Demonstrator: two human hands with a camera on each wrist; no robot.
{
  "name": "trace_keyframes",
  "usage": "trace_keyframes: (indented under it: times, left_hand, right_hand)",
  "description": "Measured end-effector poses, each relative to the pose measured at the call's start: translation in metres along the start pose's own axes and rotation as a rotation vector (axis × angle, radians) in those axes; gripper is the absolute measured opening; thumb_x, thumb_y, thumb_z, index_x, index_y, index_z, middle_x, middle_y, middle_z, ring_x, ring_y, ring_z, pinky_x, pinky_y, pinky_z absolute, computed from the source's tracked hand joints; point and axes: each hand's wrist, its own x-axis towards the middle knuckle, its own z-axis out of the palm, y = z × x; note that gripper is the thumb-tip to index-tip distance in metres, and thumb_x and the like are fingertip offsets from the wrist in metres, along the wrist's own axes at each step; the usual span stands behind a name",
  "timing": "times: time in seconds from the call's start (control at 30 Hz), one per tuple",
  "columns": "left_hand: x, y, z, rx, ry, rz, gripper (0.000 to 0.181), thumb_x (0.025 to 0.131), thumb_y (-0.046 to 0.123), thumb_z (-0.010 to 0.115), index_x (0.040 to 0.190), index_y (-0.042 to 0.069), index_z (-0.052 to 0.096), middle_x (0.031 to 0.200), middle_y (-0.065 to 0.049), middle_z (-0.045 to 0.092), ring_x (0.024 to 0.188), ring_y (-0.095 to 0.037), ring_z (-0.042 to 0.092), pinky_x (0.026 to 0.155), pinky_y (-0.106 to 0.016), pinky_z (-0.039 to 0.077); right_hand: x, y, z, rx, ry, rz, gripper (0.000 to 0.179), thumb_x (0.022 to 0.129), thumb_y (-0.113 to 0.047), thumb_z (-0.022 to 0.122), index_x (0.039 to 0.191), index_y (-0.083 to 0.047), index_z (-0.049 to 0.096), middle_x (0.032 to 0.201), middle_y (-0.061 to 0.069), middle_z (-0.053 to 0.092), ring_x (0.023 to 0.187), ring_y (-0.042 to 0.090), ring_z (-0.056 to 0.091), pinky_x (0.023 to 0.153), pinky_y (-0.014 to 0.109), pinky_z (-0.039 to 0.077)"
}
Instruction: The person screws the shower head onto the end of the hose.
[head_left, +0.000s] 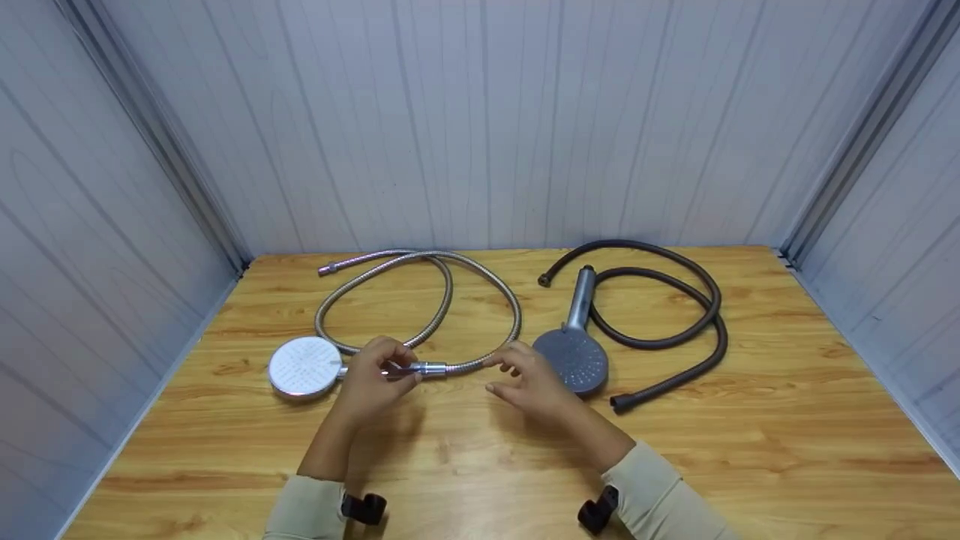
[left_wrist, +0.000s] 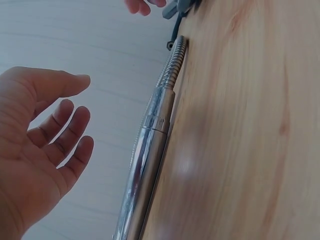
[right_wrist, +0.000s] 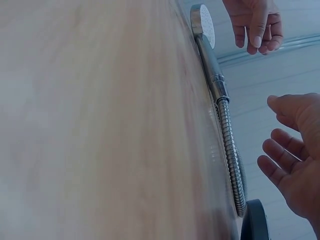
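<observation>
Chrome handle (left_wrist: pixel 140 180): head view, we found it partly hidden by the left hand (head_left: pixel 373 381). Dark shower head (right_wrist: pixel 255 222): right wrist view, we saw its lower part cut off.

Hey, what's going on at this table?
A person's left hand hovers by the silver shower head, and the right hand near the gray shower head; neither grip holds anything. The silver one appears joined to a silver hose. The gray one lies unattached beside a dark hose.
</observation>
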Motion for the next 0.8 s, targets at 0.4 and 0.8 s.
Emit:
trace_keyframes:
  times: [0.4,0.8]
  left_hand:
    - [-0.009,0.037,0.002,-0.068,-0.016,0.063,0.021,0.072,-0.016,0.074,0.083,-0.001,0.065,0.089,-0.018,0.06,0.082,-0.028,0.063,0.077,-0.051,0.052]
    - [-0.005,0.007,0.014,-0.03,-0.021,0.13,0.023,0.074,-0.003,0.08,0.088,0.011,0.069,0.091,-0.002,0.062,0.086,-0.032,0.062,0.077,-0.039,0.052]
  right_hand:
    - [-0.013,-0.004,-0.016,-0.012,0.031,0.008,0.027,0.084,-0.009,0.076,0.109,-0.006,0.068,0.11,0.007,0.062,0.094,0.025,0.06,0.079,0.042,0.052]
    - [-0.025,-0.004,-0.048,0.023,0.091,-0.033,0.029,0.085,-0.01,0.075,0.112,-0.003,0.068,0.107,0.012,0.061,0.091,0.03,0.061,0.078,0.043,0.052]
